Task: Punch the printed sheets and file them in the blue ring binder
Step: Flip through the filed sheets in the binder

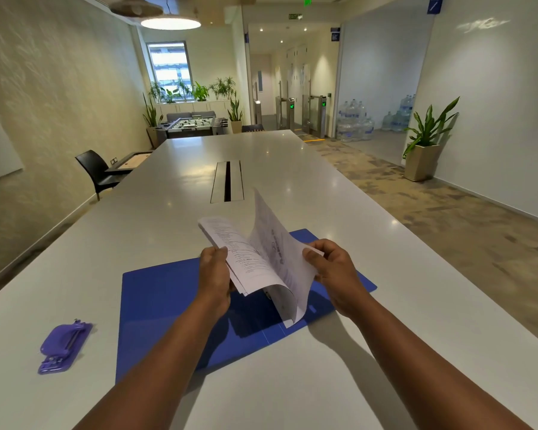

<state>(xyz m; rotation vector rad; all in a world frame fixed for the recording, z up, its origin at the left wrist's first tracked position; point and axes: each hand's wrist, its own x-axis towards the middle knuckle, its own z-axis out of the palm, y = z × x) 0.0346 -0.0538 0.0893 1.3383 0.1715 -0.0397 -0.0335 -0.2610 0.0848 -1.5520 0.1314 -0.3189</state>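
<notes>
Here the fingers [311,254] of the right hand [333,274] are closed in a pinch on the edge of the top page [277,243], which is lifted and curls upward and over, away from the rest of the printed sheets [246,262]. The fingers [222,250] of the left hand [215,274] are closed around the left edge of the same stack, with the thumb on top of the paper, so both hands hold the sheets in the air above the counter [292,169]. The lower pages show lines of small black text, too small to read, and the lifted page shows some faint print from its back side. Below the sheets lies the blue ring binder [156,293], opened flat on the counter, with one cover to the left and one to the right. A small part of the metal ring mechanism [267,294] shows just under the near corner of the stack; I cannot tell if the rings are open. The near corner of the curled page hangs down close to the binder, and I cannot tell if it touches it. On the near left of the counter, well apart from the binder, lies a purple hole punch [64,347]. Further along the middle of the counter there is a long cable slot [227,181]. To the far left of the counter stands a black chair [95,170], and on the right side of the room, by the white wall, a plant in a pale pot [423,150].
</notes>
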